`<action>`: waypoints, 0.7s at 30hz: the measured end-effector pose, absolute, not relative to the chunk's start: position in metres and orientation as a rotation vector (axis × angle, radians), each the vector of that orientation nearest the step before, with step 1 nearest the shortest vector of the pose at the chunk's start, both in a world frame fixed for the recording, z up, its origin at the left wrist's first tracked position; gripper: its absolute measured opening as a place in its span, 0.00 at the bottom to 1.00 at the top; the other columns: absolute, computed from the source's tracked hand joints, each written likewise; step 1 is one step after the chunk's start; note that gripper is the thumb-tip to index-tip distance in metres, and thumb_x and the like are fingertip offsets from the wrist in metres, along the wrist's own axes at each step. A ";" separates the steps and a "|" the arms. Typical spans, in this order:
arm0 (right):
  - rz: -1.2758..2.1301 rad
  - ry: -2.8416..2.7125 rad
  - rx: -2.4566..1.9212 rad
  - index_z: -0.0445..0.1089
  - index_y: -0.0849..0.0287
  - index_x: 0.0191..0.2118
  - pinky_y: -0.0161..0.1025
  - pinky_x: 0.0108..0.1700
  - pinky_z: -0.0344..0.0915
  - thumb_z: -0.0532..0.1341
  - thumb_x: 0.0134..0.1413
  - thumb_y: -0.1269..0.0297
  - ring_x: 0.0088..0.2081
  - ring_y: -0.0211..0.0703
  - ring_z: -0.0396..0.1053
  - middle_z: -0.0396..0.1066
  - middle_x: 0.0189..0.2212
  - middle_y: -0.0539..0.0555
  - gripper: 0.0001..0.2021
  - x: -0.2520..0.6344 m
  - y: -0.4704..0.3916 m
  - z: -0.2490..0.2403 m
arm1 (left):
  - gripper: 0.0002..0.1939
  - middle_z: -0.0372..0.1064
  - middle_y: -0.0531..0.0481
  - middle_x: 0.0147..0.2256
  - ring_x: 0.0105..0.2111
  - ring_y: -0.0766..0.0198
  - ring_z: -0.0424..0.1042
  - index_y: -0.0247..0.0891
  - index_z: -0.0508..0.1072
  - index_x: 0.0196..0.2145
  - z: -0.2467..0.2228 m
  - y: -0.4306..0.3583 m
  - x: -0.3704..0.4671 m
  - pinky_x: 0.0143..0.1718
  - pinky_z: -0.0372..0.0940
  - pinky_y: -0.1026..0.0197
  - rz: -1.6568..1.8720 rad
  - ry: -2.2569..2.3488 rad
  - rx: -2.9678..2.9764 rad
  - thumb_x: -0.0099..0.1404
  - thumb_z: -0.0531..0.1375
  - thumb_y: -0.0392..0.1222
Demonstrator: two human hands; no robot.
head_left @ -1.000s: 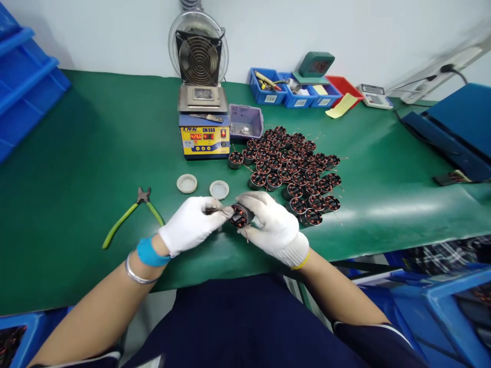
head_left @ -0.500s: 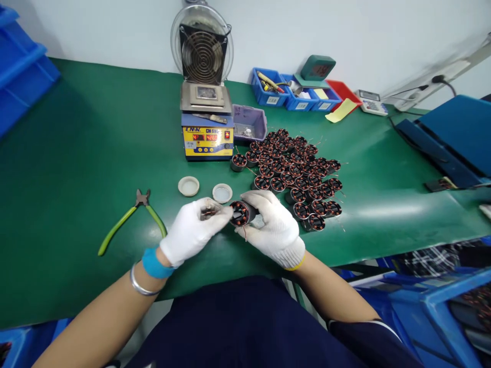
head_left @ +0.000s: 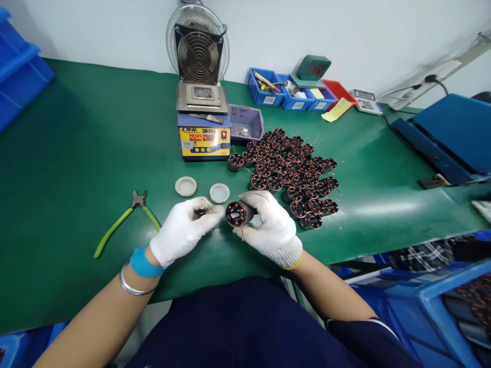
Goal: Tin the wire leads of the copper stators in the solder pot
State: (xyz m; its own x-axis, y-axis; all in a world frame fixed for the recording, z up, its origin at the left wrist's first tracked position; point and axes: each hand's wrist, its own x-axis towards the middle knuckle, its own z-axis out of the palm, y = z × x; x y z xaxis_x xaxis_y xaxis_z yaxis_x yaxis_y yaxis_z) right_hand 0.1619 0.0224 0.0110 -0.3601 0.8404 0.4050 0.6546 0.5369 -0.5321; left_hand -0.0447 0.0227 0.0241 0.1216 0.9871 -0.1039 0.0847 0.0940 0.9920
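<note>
White knit-cloth gloves (head_left: 180, 232); glossy copper-wound stator (head_left: 237, 213); slightly shiny green mat (head_left: 76, 153)

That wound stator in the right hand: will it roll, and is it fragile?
The stator looks cylindrical, so on its side it would likely roll; the pile stands on end. Copper windings and thin loose leads look easy to bend. The right hand grips its metal shell, probably dense.

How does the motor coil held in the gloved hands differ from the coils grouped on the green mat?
The held coil lies on its side in the right hand, open end facing the camera; the grouped coils stand upright on the mat. The held one is alone; the others are packed close. The left hand pinches at it. All share copper windings in dark casings.
</note>
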 end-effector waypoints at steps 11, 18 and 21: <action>0.408 -2.227 -1.248 0.65 0.57 0.49 0.48 0.49 0.72 0.69 0.43 0.64 0.51 0.53 0.70 0.67 0.52 0.59 0.25 0.163 0.032 0.018 | 0.15 0.75 0.44 0.41 0.39 0.58 0.75 0.37 0.74 0.44 0.004 0.029 -0.054 0.45 0.69 0.54 1.446 1.260 1.804 0.59 0.65 0.42; 0.434 -2.203 -1.351 0.66 0.56 0.49 0.48 0.49 0.72 0.70 0.43 0.63 0.49 0.52 0.71 0.69 0.49 0.57 0.25 0.159 0.028 0.020 | 0.09 0.67 0.52 0.24 0.27 0.63 0.68 0.39 0.66 0.24 0.000 0.031 -0.070 0.32 0.62 0.60 1.546 1.500 2.011 0.62 0.60 0.37; 0.395 -2.198 -1.405 0.66 0.58 0.48 0.48 0.49 0.73 0.70 0.41 0.63 0.49 0.53 0.71 0.69 0.50 0.58 0.25 0.163 0.030 0.021 | 0.04 0.70 0.51 0.29 0.31 0.62 0.71 0.39 0.69 0.30 0.004 0.033 -0.074 0.36 0.65 0.59 1.588 1.541 1.824 0.64 0.59 0.39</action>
